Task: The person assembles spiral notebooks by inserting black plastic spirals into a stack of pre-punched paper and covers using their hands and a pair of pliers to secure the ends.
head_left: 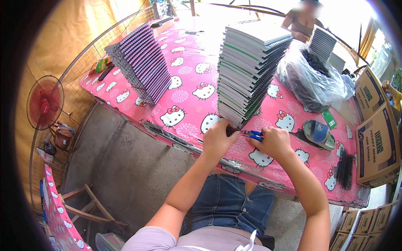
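A tall, leaning stack of spiral-bound notebooks [240, 75] with white pages and black coils stands on the table in front of me. My left hand [218, 138] is closed at the stack's near lower corner, its thumb and fingers on the coil end of a low notebook. Beside it, my right hand [274, 141] grips a pair of pliers [256, 135] with blue handles. The pliers' tip reaches the coil end next to my left thumb. My fingers partly hide the exact contact.
Another notebook stack [142, 62] stands at left. To the right are a plastic bag [307, 79] of black coils, a slipper [319, 134], loose coils [345, 169] and cardboard boxes [379, 144]. A person [303, 25] sits across the pink table [188, 94]. A red fan [45, 102] stands far left.
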Demonstrator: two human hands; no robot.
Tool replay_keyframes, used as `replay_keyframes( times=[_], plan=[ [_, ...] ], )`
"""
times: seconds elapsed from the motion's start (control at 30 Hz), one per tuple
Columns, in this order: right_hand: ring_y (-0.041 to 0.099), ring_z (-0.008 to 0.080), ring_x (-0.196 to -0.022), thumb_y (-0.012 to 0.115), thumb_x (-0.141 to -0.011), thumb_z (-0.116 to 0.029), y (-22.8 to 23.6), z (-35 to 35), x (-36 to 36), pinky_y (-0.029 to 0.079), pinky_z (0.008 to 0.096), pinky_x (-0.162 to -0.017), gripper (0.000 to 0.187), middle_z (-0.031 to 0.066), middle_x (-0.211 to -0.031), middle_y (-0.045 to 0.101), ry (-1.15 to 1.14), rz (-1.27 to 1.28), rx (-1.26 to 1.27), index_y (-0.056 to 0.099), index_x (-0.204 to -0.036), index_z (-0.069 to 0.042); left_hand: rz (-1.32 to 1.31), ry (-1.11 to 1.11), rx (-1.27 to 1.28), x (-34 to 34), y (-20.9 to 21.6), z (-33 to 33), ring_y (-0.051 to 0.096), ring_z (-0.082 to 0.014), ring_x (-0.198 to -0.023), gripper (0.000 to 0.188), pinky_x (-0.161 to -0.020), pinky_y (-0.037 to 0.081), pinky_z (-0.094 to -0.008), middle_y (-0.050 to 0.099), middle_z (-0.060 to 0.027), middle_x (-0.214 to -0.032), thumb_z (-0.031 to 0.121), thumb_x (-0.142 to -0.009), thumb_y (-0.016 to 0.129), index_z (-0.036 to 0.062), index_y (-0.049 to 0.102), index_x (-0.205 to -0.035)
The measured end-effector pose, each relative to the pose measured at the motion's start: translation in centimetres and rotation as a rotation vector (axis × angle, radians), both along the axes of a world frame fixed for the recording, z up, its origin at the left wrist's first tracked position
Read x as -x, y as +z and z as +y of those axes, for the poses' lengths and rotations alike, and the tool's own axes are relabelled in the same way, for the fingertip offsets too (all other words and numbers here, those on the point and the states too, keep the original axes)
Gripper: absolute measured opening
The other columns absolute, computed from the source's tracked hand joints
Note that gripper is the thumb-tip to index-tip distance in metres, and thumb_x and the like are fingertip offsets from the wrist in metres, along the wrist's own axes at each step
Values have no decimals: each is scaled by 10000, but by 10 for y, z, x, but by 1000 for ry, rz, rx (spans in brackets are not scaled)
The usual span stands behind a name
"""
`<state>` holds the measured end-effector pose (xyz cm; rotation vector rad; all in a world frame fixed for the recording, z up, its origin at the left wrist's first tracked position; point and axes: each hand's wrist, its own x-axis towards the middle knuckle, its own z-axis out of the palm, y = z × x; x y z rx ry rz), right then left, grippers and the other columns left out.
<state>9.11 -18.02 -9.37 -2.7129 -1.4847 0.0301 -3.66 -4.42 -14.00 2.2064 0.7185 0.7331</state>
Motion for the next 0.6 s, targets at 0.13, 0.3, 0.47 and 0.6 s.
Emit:
replay_keyframes(
  times=[0.13, 0.3, 0.47, 0.6],
  plan=[
    [627, 283, -766, 663, -730, -574, -1, -6, -3, 476, 388, -725, 561, 132, -807, 630, -51, 63, -4, 651, -798, -17, -87, -7, -73, 1, -8, 0, 641, -297, -763, 299, -700, 502, -377, 660, -149, -840, 249, -704, 736, 20, 661, -881],
    [669, 289, -678, 642, -750, -558, -21, -8, -14, 518, 392, -616, 548, 146, -749, 661, 200, -394, -334, 665, -761, -11, -40, -17, -157, -1, -7, -4, 610, -311, -798, 292, -725, 479, -409, 639, -122, -840, 243, -712, 719, 32, 637, -897],
    [671, 282, -719, 628, -769, -536, 3, 4, 2, 522, 389, -637, 525, 145, -785, 662, 4, 21, 25, 677, -788, -13, -41, -1, -332, 0, -14, -5, 560, -308, -839, 251, -776, 430, -434, 606, -92, -851, 209, -718, 696, 60, 614, -903],
    [668, 281, -743, 625, -772, -542, 7, 2, 2, 524, 385, -664, 534, 143, -805, 661, 2, -3, 53, 677, -809, -11, -47, 11, -345, 0, -19, -4, 551, -302, -847, 220, -781, 417, -436, 604, -86, -859, 196, -723, 686, 70, 610, -886]
  ],
)
